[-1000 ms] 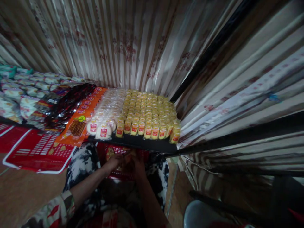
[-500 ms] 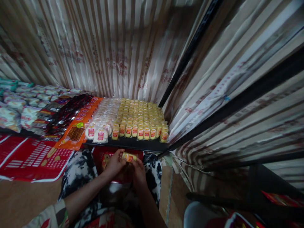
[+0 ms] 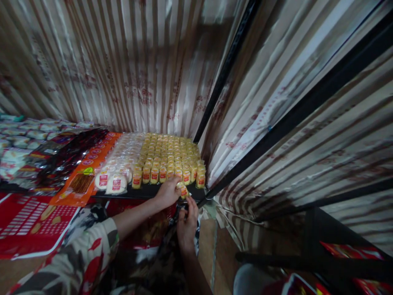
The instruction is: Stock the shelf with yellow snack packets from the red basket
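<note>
A small yellow snack cake in a clear wrapper with a red label point(image 3: 183, 190) is held over the front edge of the black shelf point(image 3: 153, 192). My left hand point(image 3: 167, 193) is closed on its upper left part. From below, the fingertips of my right hand point(image 3: 188, 223) pinch its lower end. Just behind them stand tight rows of matching yellow snack cakes point(image 3: 167, 153), with several upright at the front. Left of these lie clear-wrapped round white cakes point(image 3: 116, 184), two of them with red labels showing at the front.
An orange snack bag point(image 3: 81, 184) and dark shiny packets point(image 3: 66, 159) lie further left, then white packets point(image 3: 14, 162). A red bag with a white grid pattern point(image 3: 37, 221) hangs below the shelf. Black bars point(image 3: 227, 78) cross the striped curtain. Red packets point(image 3: 350, 250) lie lower right.
Both hands have moved forward and right with the snack cake, from above the lap to the shelf's front edge. The cake has turned from lying sideways to tilted. The view has shifted slightly right.
</note>
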`<act>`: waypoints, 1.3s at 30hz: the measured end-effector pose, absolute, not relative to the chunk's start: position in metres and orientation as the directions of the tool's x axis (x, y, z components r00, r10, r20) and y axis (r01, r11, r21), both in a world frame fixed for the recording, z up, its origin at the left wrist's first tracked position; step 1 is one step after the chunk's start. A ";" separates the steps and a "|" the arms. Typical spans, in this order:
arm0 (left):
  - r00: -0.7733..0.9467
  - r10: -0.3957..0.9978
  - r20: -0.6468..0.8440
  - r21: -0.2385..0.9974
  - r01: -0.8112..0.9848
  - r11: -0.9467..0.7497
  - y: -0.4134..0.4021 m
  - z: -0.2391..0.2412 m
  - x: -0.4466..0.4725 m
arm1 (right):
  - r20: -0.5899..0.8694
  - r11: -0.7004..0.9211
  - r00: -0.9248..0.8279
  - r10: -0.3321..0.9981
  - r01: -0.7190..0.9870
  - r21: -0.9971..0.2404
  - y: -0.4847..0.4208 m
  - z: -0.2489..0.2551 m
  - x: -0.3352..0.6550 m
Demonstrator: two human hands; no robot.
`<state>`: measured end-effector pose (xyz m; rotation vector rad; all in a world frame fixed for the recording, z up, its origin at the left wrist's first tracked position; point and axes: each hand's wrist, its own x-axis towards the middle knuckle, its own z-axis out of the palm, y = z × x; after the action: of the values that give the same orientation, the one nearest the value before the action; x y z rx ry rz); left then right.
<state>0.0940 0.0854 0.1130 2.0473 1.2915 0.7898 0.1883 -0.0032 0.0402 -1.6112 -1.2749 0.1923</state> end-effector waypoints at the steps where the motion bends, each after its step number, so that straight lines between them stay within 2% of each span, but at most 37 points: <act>1: 0.367 0.913 0.181 0.724 0.578 -0.376 0.089 0.115 0.102 | 0.444 0.091 0.424 0.789 0.635 -0.767 -0.001 0.040 0.191; 15: 0.484 0.869 0.104 0.493 0.734 -0.468 0.120 0.123 0.157 | 0.460 0.072 0.383 0.801 0.701 -0.710 0.026 0.035 0.222; 29: 0.467 0.880 0.086 0.476 0.757 -0.448 0.122 0.118 0.161 | 0.491 0.079 0.357 0.795 0.741 -0.666 0.046 0.031 0.235; 34: 0.529 0.840 0.124 0.428 0.735 -0.526 0.123 0.117 0.167 | 0.450 0.049 0.389 0.804 0.710 -0.702 0.049 0.027 0.234; 39: 0.494 0.858 0.139 0.429 0.751 -0.502 0.126 0.112 0.169 | 0.442 0.083 0.352 0.825 0.698 -0.711 0.047 0.024 0.235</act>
<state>0.1687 0.1258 0.1118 2.4305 1.3546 0.4852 0.2352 0.0473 0.0236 -1.6502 -1.3839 0.1646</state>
